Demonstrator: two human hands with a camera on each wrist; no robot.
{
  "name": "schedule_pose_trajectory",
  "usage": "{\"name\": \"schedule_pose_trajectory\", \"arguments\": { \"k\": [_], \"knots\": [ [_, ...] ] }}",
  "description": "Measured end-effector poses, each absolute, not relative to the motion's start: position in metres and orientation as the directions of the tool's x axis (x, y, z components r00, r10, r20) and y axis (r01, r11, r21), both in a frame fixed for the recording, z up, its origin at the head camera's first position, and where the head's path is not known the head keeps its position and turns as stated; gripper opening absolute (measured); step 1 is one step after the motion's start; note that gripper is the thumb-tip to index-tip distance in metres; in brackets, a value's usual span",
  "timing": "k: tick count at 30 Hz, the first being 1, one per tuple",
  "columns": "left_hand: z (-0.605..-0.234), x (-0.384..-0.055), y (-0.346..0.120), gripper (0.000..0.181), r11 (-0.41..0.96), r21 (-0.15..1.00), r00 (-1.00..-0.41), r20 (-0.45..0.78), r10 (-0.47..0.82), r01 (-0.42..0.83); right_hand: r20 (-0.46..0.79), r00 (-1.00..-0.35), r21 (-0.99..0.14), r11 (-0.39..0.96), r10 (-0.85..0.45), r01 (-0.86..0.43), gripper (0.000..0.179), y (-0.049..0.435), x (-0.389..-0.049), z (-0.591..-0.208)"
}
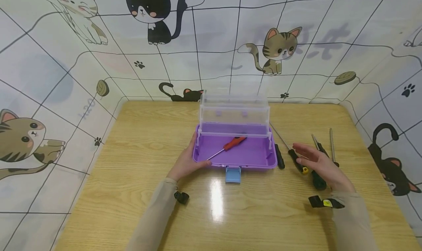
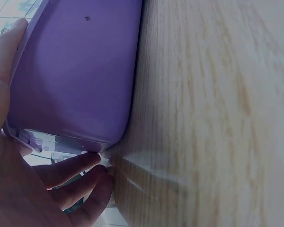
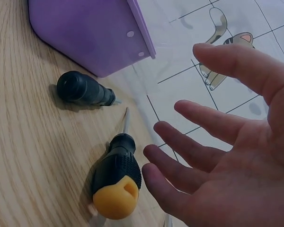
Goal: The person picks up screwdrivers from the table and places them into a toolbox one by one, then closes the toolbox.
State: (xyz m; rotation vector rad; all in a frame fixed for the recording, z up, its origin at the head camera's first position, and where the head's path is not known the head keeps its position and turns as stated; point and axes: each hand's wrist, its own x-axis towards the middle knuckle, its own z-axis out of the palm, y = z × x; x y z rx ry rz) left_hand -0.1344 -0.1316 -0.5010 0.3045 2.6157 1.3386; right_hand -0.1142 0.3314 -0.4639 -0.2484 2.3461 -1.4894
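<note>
A purple toolbox stands on the table with its clear lid raised. Inside lies a screwdriver with a red handle, its shaft pointing front left. My left hand holds the box's front left corner, thumb at the front rim and fingers along the left side. Over the tools right of the box hovers my right hand, its fingers loosely spread and holding nothing. Closest to it is a black-and-yellow screwdriver. A black-handled screwdriver lies between that one and the box.
A screwdriver with a dark green handle and another with an upright-pointing shaft lie at the right, partly behind my right hand. The box's blue latch hangs at its front. A cat-patterned wall covering borders the table's far side.
</note>
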Motion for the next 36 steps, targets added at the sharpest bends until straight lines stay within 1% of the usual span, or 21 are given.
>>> {"name": "schedule_pose_trajectory", "arguments": {
  "k": [7, 25, 32, 36],
  "knots": [
    [-0.502, -0.134, -0.131, 0.126, 0.565, 0.822, -0.963, -0.087, 0.256, 0.076, -0.216, -0.920, -0.905, 0.421, -0.327, 0.063, 0.068, 0.334, -0.114, -0.469],
    [-0.501, -0.132, -0.131, 0.125, 0.553, 0.827, -0.963, -0.062, 0.263, 0.098, -0.294, -0.926, -0.879, 0.447, -0.235, 0.165, 0.070, 0.331, -0.115, -0.474],
    [-0.500, -0.133, -0.131, 0.125, 0.554, 0.828, -0.961, -0.075, 0.267, 0.089, -0.335, -0.917, -0.842, 0.506, -0.219, 0.186, 0.074, 0.332, -0.120, -0.477],
    [-0.501, -0.135, -0.132, 0.125, 0.546, 0.833, -0.959, -0.076, 0.272, 0.088, -0.330, -0.921, -0.812, 0.559, -0.207, 0.166, 0.073, 0.331, -0.123, -0.480]
  ]
}}
